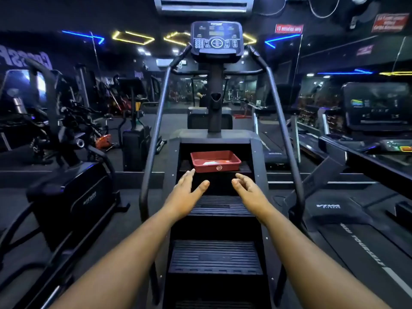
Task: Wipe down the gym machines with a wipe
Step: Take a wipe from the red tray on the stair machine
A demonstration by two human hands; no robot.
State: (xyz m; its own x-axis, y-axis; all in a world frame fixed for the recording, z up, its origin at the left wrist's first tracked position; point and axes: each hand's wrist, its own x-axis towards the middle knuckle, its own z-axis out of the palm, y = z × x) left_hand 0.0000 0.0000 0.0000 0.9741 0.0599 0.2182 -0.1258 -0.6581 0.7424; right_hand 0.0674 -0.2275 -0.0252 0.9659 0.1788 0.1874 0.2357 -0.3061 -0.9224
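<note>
A black stair-climber machine (214, 255) stands right in front of me, with ribbed steps and a console (216, 39) on a post. A red plastic tray (223, 167) sits on its top step, and a white wipe (210, 163) lies inside it. My left hand (185, 192) reaches forward with straight fingers, its tips just short of the tray's left corner. My right hand (247, 191) is stretched out below the tray's right side, fingers relaxed. Both hands hold nothing.
Curved handrails (153, 139) run down both sides of the steps. An exercise bike (73, 197) stands to the left, a treadmill (356, 230) to the right. A mirror wall behind reflects more gym equipment.
</note>
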